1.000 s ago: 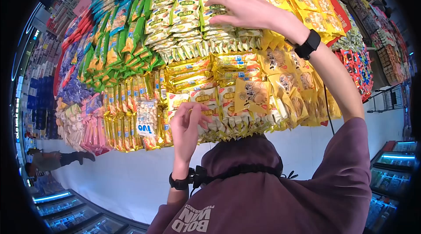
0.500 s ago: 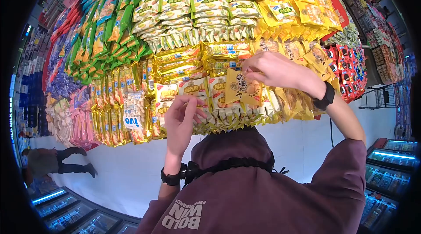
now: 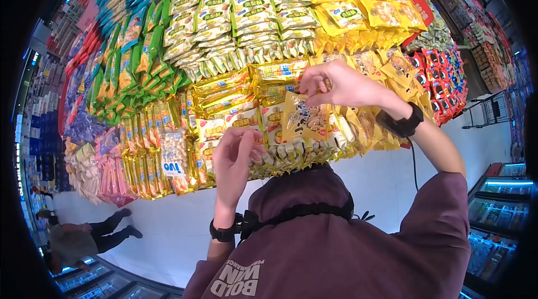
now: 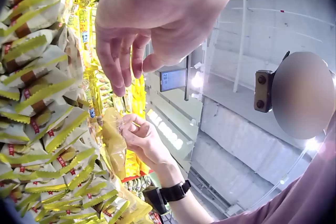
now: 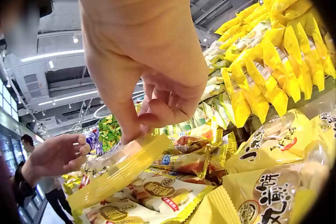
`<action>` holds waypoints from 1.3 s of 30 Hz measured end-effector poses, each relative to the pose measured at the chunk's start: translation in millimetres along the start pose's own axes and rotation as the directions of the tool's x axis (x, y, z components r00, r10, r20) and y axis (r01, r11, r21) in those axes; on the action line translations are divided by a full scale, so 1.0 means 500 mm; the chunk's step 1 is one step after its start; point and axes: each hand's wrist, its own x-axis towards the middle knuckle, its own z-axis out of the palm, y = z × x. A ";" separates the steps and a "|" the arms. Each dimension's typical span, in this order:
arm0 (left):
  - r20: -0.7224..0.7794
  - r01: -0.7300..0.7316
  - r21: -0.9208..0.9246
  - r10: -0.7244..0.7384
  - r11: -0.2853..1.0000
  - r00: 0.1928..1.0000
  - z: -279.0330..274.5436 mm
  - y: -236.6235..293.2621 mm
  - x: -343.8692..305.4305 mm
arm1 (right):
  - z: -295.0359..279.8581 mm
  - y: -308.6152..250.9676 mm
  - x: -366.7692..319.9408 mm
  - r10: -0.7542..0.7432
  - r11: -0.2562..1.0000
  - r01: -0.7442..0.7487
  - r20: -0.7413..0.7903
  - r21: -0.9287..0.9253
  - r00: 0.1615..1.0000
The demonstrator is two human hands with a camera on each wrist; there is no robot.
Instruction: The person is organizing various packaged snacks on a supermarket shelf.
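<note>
My right hand point(image 3: 343, 85) pinches the edge of a yellow see-through packet of round biscuits point(image 3: 304, 118) between thumb and fingertips. In the right wrist view, the packet's crimped edge point(image 5: 123, 174) tilts up over white-and-yellow pastry packets point(image 5: 157, 192). My left hand point(image 3: 232, 156) holds nothing, its fingers loosely bent, close over the near row of white-and-yellow packets. From the left wrist, both the left hand point(image 4: 149, 29) and the right hand point(image 4: 148, 142) show beside the stacked packs. Gold-wrapped bars point(image 3: 224, 94) lie just beyond the hands.
Green-and-white packets point(image 3: 249, 5) and bright yellow bags point(image 3: 386, 7) rise in stacks at the back. Green bags point(image 3: 126, 77) and a white ivo bag point(image 3: 174, 154) are to the left. A person point(image 3: 84, 237) stands in the aisle; a cart point(image 3: 490, 114) is at right.
My right hand has come down from over the green-and-white packets to the yellow biscuit packet and now pinches its edge. My left hand stays nearly in place. The person in the aisle has moved.
</note>
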 end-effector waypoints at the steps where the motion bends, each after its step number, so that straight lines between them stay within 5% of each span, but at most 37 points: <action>1: -0.007 -0.007 0.016 0.008 1.000 1.000 0.004 0.003 0.001 | -0.004 -0.008 -0.006 0.012 0.998 -0.011 -0.026 0.056 1.000; 7: 0.024 -0.060 -0.031 0.061 0.998 0.998 0.055 0.010 0.012 | 0.005 -0.073 -0.051 0.155 0.921 -0.032 -0.289 0.389 0.945; 11: 0.142 0.009 -0.130 0.009 0.991 0.990 0.094 0.017 0.020 | 0.043 -0.114 -0.088 0.261 0.838 -0.100 -0.234 0.536 0.936; 19: 0.297 0.121 -0.058 -0.099 0.991 0.950 0.118 0.023 0.032 | 0.019 -0.065 -0.119 0.102 0.988 -0.042 -0.426 0.148 0.899; 23: 0.384 0.101 0.025 -0.103 0.995 0.918 0.142 0.018 0.030 | 0.005 -0.060 -0.141 0.019 0.999 -0.012 -0.236 0.032 0.972; 30: 0.360 0.022 0.140 -0.072 0.990 0.930 0.195 0.018 0.048 | -0.028 -0.027 -0.178 0.105 0.989 -0.065 -0.317 0.135 0.943; 37: 0.436 -0.028 0.189 -0.059 0.982 0.898 0.288 0.023 0.052 | -0.087 0.013 -0.216 0.036 0.979 0.017 -0.256 0.202 0.966; 39: 0.407 0.056 0.125 -0.103 0.991 0.908 0.309 0.025 0.054 | -0.107 0.029 -0.234 0.084 0.970 -0.013 -0.284 0.241 0.955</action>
